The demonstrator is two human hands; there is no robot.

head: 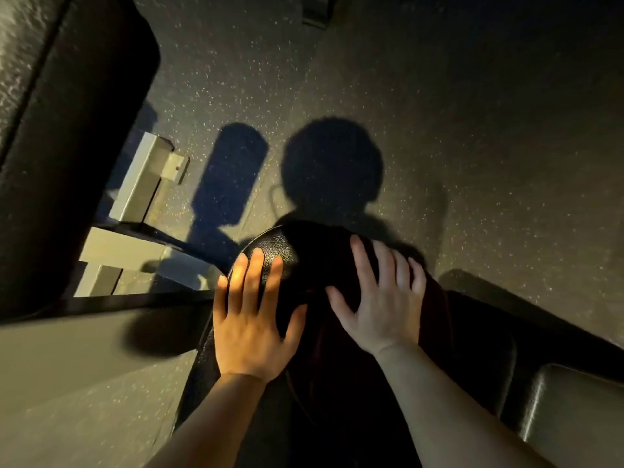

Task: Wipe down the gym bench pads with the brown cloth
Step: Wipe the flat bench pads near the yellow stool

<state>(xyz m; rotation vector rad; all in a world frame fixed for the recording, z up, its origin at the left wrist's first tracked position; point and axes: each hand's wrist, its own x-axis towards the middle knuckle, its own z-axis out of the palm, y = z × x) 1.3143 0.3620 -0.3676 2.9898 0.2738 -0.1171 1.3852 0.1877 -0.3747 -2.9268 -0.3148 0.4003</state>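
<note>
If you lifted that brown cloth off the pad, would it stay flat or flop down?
Probably flop: the cloth drapes over the pad's rounded end and hangs down its side, so it looks soft. It likely slides easily when pushed, since the right hand lies flat on it and the pad looks smooth. It seems light.

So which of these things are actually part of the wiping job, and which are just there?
Part of the job:
- bench pad, black and rounded
- brown cloth, draped over it
- left hand, flat on the pad
- right hand, pressing the cloth

Just there:
- second pad, lower right
- large dark pad, upper left
- metal frame
- speckled floor
</note>
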